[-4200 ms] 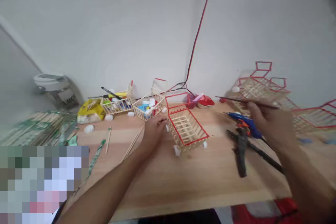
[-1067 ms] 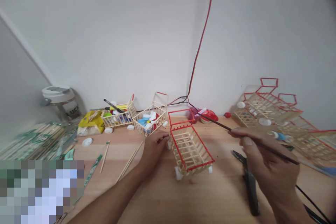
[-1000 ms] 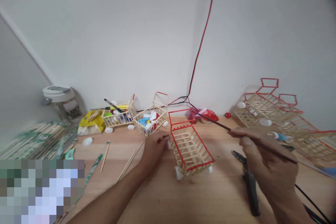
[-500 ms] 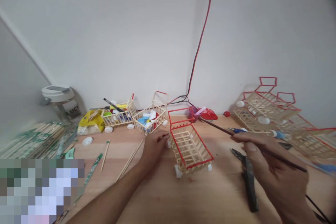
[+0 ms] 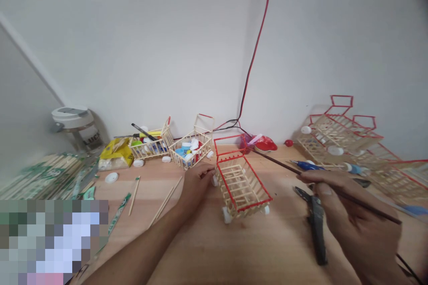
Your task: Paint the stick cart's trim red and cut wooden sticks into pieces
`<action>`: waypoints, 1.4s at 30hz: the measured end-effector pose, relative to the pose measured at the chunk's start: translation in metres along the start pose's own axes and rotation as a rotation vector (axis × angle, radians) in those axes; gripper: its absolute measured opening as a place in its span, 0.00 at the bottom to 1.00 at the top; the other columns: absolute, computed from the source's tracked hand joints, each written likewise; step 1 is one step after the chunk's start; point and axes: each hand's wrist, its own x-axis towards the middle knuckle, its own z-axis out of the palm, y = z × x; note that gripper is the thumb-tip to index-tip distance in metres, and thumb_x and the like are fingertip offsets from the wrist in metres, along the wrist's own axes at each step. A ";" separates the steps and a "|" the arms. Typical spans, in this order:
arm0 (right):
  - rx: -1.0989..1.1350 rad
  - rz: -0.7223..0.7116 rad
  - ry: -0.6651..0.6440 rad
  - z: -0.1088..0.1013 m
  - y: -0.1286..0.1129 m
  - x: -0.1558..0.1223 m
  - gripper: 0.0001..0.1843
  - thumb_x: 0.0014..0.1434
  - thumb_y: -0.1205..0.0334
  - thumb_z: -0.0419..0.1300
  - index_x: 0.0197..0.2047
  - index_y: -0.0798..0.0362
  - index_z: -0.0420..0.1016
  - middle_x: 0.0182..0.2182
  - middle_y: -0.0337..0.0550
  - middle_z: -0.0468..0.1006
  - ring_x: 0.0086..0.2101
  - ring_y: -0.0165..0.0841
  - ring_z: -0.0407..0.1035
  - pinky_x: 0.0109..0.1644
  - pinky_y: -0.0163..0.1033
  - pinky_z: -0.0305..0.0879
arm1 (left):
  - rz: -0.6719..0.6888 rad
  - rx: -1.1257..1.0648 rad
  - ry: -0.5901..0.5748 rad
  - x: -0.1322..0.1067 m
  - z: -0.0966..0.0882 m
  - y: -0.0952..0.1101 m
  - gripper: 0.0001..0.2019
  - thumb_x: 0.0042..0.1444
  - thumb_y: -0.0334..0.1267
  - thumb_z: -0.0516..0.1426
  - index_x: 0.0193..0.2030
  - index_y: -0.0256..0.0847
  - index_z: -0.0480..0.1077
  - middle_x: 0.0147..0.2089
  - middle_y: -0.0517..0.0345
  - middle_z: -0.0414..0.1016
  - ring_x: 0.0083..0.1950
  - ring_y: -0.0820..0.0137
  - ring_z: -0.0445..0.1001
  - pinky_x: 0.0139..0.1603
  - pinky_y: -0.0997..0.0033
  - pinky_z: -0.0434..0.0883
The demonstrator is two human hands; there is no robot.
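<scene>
A small cart made of wooden sticks with red-painted rims (image 5: 241, 182) stands on white cap wheels in the middle of the wooden table (image 5: 207, 249). My left hand (image 5: 195, 185) rests against its left side with fingers curled at the cart's back corner. My right hand (image 5: 347, 213) pinches a thin dark paintbrush (image 5: 284, 167), whose tip points toward a red paint pot (image 5: 265, 144) behind the cart.
Two stick baskets with bottle caps (image 5: 190, 144) stand at the back. Several red-rimmed carts (image 5: 337, 131) are stacked at right. Black pliers (image 5: 316, 225) and a blue glue gun (image 5: 309, 165) lie by my right hand. Loose sticks (image 5: 165, 200), a jar (image 5: 75, 127) and stick packets (image 5: 40, 176) lie left. A red wire (image 5: 254, 53) runs up the wall.
My right hand has drawn back toward me and lower with the paintbrush, its tip moving away from the paint pot. My left hand stays at the cart.
</scene>
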 end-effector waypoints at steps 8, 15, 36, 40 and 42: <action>-0.015 0.001 0.004 0.001 -0.002 -0.003 0.08 0.60 0.66 0.57 0.38 0.49 0.77 0.34 0.39 0.78 0.38 0.32 0.73 0.46 0.37 0.67 | -0.016 -0.014 0.003 0.000 -0.001 0.000 0.09 0.56 0.32 0.56 0.36 0.42 0.79 0.39 0.57 0.80 0.40 0.68 0.75 0.44 0.71 0.68; -0.022 0.004 0.009 0.004 -0.004 -0.004 0.08 0.60 0.66 0.56 0.38 0.49 0.77 0.35 0.39 0.79 0.38 0.33 0.73 0.46 0.38 0.67 | -0.019 -0.014 -0.004 -0.001 -0.001 0.001 0.09 0.56 0.32 0.56 0.35 0.41 0.79 0.38 0.57 0.80 0.39 0.68 0.74 0.42 0.72 0.67; 0.138 -0.115 -0.091 0.023 -0.033 -0.011 0.11 0.59 0.73 0.56 0.41 0.50 0.75 0.35 0.40 0.78 0.36 0.30 0.72 0.39 0.33 0.68 | -0.018 -0.014 0.001 -0.001 -0.001 -0.001 0.09 0.55 0.31 0.56 0.35 0.42 0.79 0.38 0.58 0.80 0.39 0.69 0.75 0.42 0.72 0.67; 0.123 -0.074 -0.071 0.029 -0.034 -0.011 0.11 0.59 0.72 0.56 0.41 0.49 0.75 0.33 0.38 0.78 0.33 0.29 0.72 0.37 0.33 0.69 | -0.004 -0.016 0.002 -0.002 -0.001 -0.001 0.09 0.56 0.32 0.56 0.36 0.42 0.79 0.38 0.58 0.80 0.39 0.69 0.75 0.41 0.73 0.68; 0.099 -0.049 -0.062 0.030 -0.032 -0.011 0.10 0.59 0.71 0.56 0.40 0.49 0.76 0.32 0.38 0.78 0.32 0.29 0.72 0.37 0.33 0.69 | -0.005 -0.017 -0.002 -0.002 -0.001 -0.001 0.09 0.56 0.32 0.56 0.35 0.42 0.79 0.38 0.58 0.80 0.39 0.69 0.75 0.41 0.73 0.68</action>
